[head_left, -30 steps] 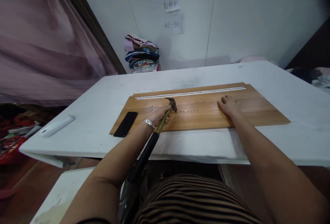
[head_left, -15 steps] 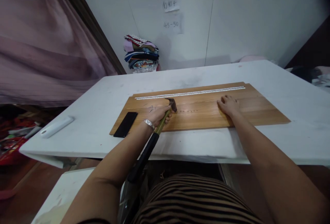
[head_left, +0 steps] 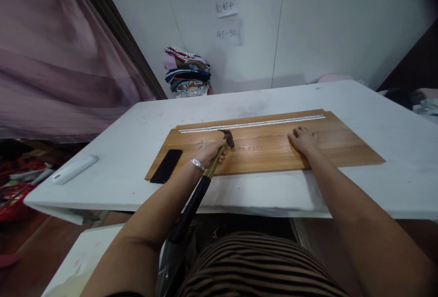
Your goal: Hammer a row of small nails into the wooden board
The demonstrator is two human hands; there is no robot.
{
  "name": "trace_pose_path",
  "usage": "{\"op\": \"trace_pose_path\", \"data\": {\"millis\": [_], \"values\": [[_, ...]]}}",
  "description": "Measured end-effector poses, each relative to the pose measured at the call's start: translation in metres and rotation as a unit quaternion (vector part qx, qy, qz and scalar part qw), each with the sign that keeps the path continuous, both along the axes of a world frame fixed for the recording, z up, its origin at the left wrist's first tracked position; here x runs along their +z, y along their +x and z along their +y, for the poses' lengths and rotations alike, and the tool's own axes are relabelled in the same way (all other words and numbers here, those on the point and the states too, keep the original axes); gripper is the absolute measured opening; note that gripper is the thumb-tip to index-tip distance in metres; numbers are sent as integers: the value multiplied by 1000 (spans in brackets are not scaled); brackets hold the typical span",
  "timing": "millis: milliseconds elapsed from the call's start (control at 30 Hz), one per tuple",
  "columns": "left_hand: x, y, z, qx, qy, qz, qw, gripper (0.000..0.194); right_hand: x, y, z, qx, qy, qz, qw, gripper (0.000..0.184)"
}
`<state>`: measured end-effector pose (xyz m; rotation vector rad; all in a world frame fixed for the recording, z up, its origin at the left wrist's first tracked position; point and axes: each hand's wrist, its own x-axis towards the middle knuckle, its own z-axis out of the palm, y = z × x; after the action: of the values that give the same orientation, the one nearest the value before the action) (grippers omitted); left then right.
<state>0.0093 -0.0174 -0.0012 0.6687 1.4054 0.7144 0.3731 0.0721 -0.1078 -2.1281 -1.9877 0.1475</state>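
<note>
My left hand (head_left: 212, 152) is wrapped round a claw hammer (head_left: 214, 163), gripping it high near the head. The dark metal head is down at the wooden board (head_left: 273, 137), beside the left end of a short row of nails (head_left: 251, 147). Its black grip slants back toward my body. My right hand (head_left: 303, 140) rests on the board to the right of the row, fingers slightly bent and apart, holding nothing. Several loose nails (head_left: 201, 144) lie on the board left of the hammer head.
A black phone (head_left: 166, 166) lies on the board's left end. Along the board's far side runs a white strip (head_left: 253, 124). A white handle-like object (head_left: 75, 169) is on the white table (head_left: 116, 151). Folded clothes (head_left: 188, 71) are stacked behind, against the wall.
Almost nothing differs. Both hands, the hammer and the board hold their places, with only a slight shift of the view.
</note>
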Motion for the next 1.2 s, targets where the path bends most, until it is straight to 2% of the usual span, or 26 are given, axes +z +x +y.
{"op": "trace_pose_path", "data": {"millis": [333,800,1200], "values": [[-2,0,0,-2,3,-1,1000,39,-3,0,2,-4,18,6,1000,39],[-4,0,-2,0,12,1,1000,37,3,-2,-1,-5,1,8,1000,39],[-3,-3,2,6,3,-14,1000,36,0,-1,-1,-2,7,-1,1000,40]]}}
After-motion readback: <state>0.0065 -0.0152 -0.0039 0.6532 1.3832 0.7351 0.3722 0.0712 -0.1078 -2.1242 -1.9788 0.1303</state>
